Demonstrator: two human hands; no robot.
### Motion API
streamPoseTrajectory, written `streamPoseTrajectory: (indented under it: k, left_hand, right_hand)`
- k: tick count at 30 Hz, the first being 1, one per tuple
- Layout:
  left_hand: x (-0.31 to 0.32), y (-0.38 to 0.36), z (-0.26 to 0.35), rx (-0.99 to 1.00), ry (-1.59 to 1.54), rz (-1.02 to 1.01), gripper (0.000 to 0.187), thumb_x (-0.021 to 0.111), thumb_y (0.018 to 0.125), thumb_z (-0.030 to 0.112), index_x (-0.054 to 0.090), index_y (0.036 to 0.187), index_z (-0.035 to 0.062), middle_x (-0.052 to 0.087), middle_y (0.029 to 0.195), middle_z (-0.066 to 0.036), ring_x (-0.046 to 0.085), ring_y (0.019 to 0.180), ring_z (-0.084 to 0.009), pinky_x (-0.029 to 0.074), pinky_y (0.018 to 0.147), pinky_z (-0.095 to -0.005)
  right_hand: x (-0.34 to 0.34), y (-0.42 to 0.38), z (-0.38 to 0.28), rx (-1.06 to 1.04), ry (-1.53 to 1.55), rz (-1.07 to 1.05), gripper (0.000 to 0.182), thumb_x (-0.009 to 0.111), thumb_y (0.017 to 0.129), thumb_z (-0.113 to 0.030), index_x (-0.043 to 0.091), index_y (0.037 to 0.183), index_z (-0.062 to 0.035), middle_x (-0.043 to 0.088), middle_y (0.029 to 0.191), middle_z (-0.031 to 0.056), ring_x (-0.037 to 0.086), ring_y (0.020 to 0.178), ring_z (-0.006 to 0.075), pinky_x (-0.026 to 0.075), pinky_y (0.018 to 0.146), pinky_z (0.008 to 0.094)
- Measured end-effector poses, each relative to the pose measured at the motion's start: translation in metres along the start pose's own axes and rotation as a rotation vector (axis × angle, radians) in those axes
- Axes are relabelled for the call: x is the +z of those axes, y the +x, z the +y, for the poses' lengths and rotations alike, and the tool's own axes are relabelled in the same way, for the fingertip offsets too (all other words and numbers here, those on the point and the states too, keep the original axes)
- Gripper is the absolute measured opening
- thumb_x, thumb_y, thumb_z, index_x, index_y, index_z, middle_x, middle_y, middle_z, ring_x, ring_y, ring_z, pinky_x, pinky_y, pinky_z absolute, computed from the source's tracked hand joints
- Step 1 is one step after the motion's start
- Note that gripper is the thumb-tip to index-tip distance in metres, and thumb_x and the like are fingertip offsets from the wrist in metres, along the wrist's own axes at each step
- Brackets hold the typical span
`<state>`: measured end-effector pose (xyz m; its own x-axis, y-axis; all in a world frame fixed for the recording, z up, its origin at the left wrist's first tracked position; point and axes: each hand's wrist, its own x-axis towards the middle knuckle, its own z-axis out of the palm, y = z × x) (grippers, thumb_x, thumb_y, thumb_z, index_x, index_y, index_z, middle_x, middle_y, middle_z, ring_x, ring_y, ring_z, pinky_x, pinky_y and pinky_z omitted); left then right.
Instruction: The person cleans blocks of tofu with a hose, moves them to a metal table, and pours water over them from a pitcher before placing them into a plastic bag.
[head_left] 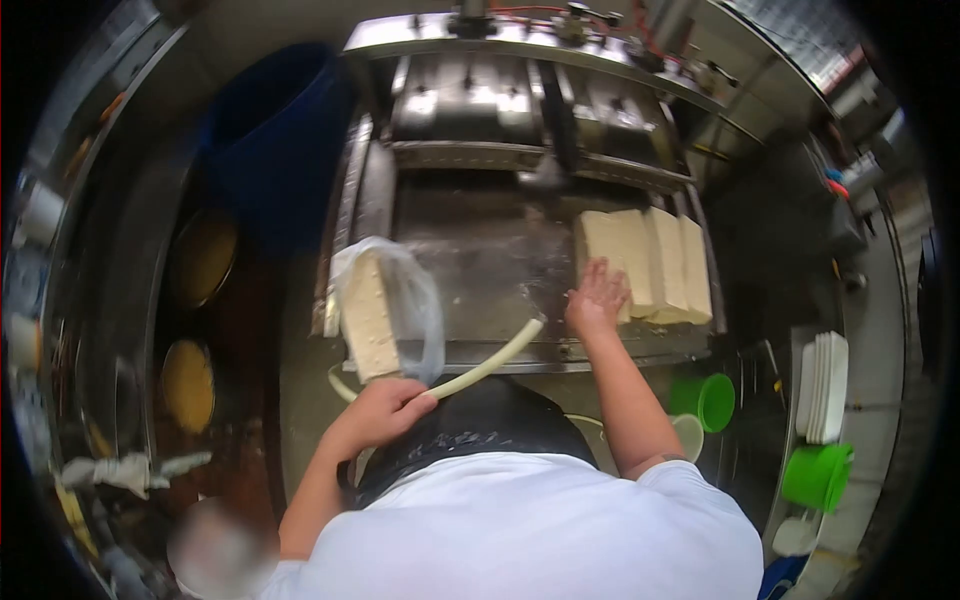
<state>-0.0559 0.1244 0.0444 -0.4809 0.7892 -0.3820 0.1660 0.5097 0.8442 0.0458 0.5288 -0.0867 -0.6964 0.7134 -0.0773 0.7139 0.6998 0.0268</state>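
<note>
Left hand (378, 410) with fingers closed around a pale flexible hose (490, 365) beside a bagged white block (370, 320), right hand (597, 297) spread flat on cut white slabs (650, 262), right of the hose, on the steel worktop (480, 260)

A steel machine (520, 90) with a flat metal bed (480, 260) fills the space ahead of the hands. A blue barrel (270, 140) stands to their far left; green buckets (815, 470) and stacked white trays (825, 385) sit to their right. Light glints off the steel.
</note>
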Motion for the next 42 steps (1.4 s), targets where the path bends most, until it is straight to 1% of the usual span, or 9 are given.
streamPoseTrajectory:
  k: [4, 5, 7, 8, 11, 17, 26, 37, 42]
  left_hand:
    - [-0.009, -0.029, -0.014, -0.011, 0.008, 0.085, 0.031, 0.068, 0.106, 0.029, 0.075, 0.105, -0.0018, 0.067, 0.079, -0.013, 0.061, 0.074, -0.0204, 0.051, 0.071, -0.0379]
    - [-0.011, -0.039, -0.021, -0.012, -0.016, 0.132, 0.031, 0.067, 0.106, 0.029, 0.075, 0.105, -0.0016, 0.067, 0.079, -0.013, 0.061, 0.074, -0.0205, 0.051, 0.071, -0.0379]
    - [-0.015, -0.062, -0.042, -0.048, -0.032, 0.216, 0.031, 0.067, 0.107, 0.029, 0.076, 0.106, -0.0001, 0.068, 0.081, -0.011, 0.061, 0.075, -0.0185, 0.051, 0.071, -0.0371]
    - [-0.018, -0.078, -0.055, -0.057, -0.037, 0.238, 0.031, 0.067, 0.107, 0.029, 0.076, 0.106, -0.0001, 0.068, 0.081, -0.011, 0.061, 0.075, -0.0185, 0.051, 0.071, -0.0371]
    - [-0.019, -0.126, -0.098, -0.282, -0.060, 0.351, 0.031, 0.068, 0.107, 0.031, 0.076, 0.102, 0.0008, 0.067, 0.080, -0.006, 0.059, 0.075, -0.0146, 0.050, 0.070, -0.0345]
    - [0.010, -0.156, -0.139, -0.420, -0.165, 0.615, 0.036, 0.069, 0.106, 0.037, 0.074, 0.096, 0.0025, 0.066, 0.077, -0.008, 0.061, 0.074, -0.0176, 0.050, 0.069, -0.0376]
    - [0.010, -0.128, -0.126, -0.207, -0.043, 0.510, 0.041, 0.068, 0.106, 0.042, 0.072, 0.094, 0.0027, 0.064, 0.076, -0.012, 0.059, 0.070, -0.0222, 0.049, 0.066, -0.0400]
    - [-0.003, -0.094, -0.135, -0.207, -0.044, 0.468, 0.038, 0.069, 0.106, 0.037, 0.072, 0.093, 0.0021, 0.065, 0.075, -0.010, 0.058, 0.070, -0.0203, 0.049, 0.066, -0.0386]
    - [-0.009, -0.084, -0.120, -0.180, -0.029, 0.435, 0.036, 0.069, 0.105, 0.036, 0.072, 0.094, 0.0017, 0.065, 0.077, -0.012, 0.059, 0.070, -0.0227, 0.050, 0.067, -0.0399]
  right_hand:
    - [0.013, 0.008, -0.074, -0.334, 0.423, 0.171, 0.055, 0.065, 0.105, -0.027, 0.054, 0.151, 0.0011, 0.049, 0.161, 0.0287, 0.044, 0.150, 0.0502, 0.037, 0.124, 0.0594]
    - [0.014, 0.003, -0.103, -0.423, 0.720, 0.140, 0.041, 0.065, 0.106, -0.025, 0.065, 0.136, 0.0020, 0.067, 0.137, 0.0278, 0.063, 0.127, 0.0483, 0.051, 0.111, 0.0515]
    - [0.010, -0.021, -0.162, -0.415, 1.297, -0.460, 0.038, 0.070, 0.106, -0.026, 0.069, 0.130, 0.0036, 0.077, 0.111, 0.0177, 0.074, 0.101, 0.0301, 0.058, 0.092, 0.0420]
    - [-0.011, -0.039, -0.192, -0.321, 1.380, -0.647, 0.041, 0.072, 0.105, -0.026, 0.067, 0.132, 0.0049, 0.076, 0.113, 0.0164, 0.072, 0.105, 0.0223, 0.058, 0.092, 0.0374]
    - [-0.007, -0.078, -0.248, -0.425, 1.063, -0.581, 0.099, 0.083, 0.094, -0.041, 0.033, 0.164, 0.0078, 0.063, 0.142, 0.0311, 0.065, 0.130, 0.0404, 0.051, 0.111, 0.0471]
    - [-0.030, -0.126, -0.305, -0.407, 0.738, -0.443, 0.136, 0.090, 0.081, -0.047, 0.003, 0.169, 0.0102, 0.047, 0.157, 0.0369, 0.052, 0.144, 0.0486, 0.044, 0.121, 0.0465]
    - [-0.028, -0.085, -0.273, -0.488, 0.945, -0.537, 0.114, 0.086, 0.077, -0.030, 0.020, 0.165, -0.0001, 0.056, 0.145, 0.0286, 0.058, 0.136, 0.0460, 0.049, 0.113, 0.0479]
    - [-0.003, -0.048, -0.226, -0.118, 1.570, -1.098, 0.087, 0.086, 0.091, -0.024, 0.036, 0.158, -0.0051, 0.063, 0.141, 0.0167, 0.066, 0.125, 0.0299, 0.055, 0.107, 0.0466]
    - [-0.031, -0.025, -0.215, -0.242, 0.965, -0.782, 0.095, 0.088, 0.087, -0.039, 0.039, 0.160, -0.0007, 0.061, 0.150, 0.0191, 0.065, 0.131, 0.0333, 0.052, 0.110, 0.0461]
